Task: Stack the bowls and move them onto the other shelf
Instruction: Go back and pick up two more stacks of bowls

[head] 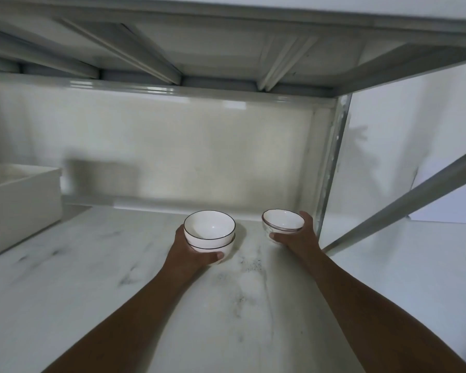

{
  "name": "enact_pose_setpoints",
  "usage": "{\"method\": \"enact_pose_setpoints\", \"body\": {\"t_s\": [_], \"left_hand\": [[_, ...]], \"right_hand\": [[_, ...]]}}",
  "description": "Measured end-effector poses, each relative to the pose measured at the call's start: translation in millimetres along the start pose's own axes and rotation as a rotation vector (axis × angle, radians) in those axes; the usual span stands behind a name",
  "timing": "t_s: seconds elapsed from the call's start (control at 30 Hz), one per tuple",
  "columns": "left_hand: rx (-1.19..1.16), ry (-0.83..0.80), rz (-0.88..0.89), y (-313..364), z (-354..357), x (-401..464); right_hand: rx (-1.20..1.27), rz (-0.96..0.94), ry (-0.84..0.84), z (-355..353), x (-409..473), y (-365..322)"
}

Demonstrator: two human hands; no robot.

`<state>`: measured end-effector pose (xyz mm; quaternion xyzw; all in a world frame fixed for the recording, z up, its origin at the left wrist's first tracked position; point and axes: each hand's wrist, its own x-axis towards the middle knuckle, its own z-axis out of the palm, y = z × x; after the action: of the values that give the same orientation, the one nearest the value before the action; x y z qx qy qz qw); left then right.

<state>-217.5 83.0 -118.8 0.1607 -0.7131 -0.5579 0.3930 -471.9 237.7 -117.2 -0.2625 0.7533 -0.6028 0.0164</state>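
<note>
Four white bowls sit far back on the marbled shelf (92, 278) in two stacks of two. The left hand (189, 254) curls its fingers around the left stack (210, 235); the right hand (299, 238) grips the right stack (283, 222). One white box (19, 203) stands far left.

Four bowls show in the lower middle of the frame, in two stacks of two: one stack (210, 234) at centre, the other stack (282, 221) just right of it. Two hands appear, the left hand (191, 254) and the right hand (300, 235). One white box (19, 203) sits at the left edge.
</note>
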Motion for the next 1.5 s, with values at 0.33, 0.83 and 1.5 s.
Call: {"method": "enact_pose_setpoints", "body": {"t_s": [0.33,0.83,1.5], "left_hand": [[0.006,-0.023,-0.037,-7,-6,-3],[-0.126,-0.074,-0.098,1,-13,-5],[-0.262,-0.327,-0.025,7,-25,7]], "right_hand": [[0.031,0.002,-0.019,-14,-15,-1],[0.214,0.054,-0.002,5,-66,-24],[0.105,0.093,-0.020,30,-83,-38]]}}
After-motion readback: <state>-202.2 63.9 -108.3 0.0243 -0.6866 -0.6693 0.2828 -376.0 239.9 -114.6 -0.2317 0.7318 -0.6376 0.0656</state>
